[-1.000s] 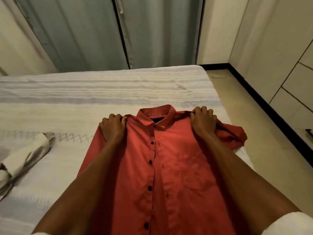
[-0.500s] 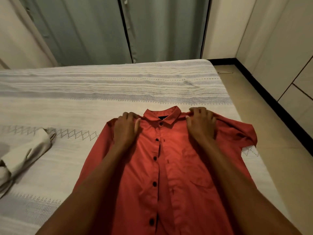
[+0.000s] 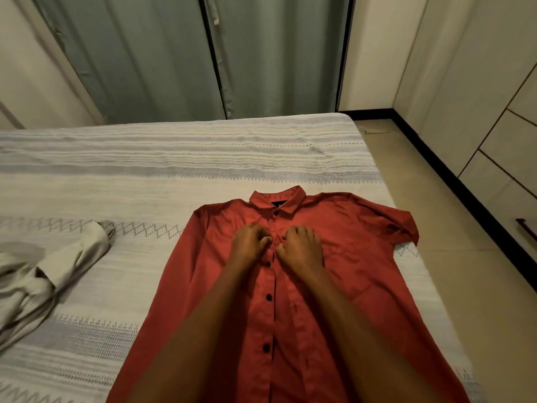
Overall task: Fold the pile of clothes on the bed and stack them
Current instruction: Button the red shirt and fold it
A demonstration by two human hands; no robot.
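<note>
Shirt [image 3: 334, 271] flat on the bed [image 3: 174, 158], buttoned front up.
Collar points away toward the curtains [image 3: 162, 53], hem toward the person; left hand [image 3: 250, 243] and right hand [image 3: 302, 248], fingers curled, pinch the placket.

We find open bed [image 3: 203, 158] beyond the shirt [image 3: 348, 251] collar, up to the curtain [image 3: 139, 59]. To our left, a bare strip lies between the shirt and the beige cloth [image 3: 58, 266], which blocks the left edge. On the right, the sleeve reaches the bed's edge, with floor [image 3: 436, 228] and then cupboards [image 3: 494, 112] past it.
</note>
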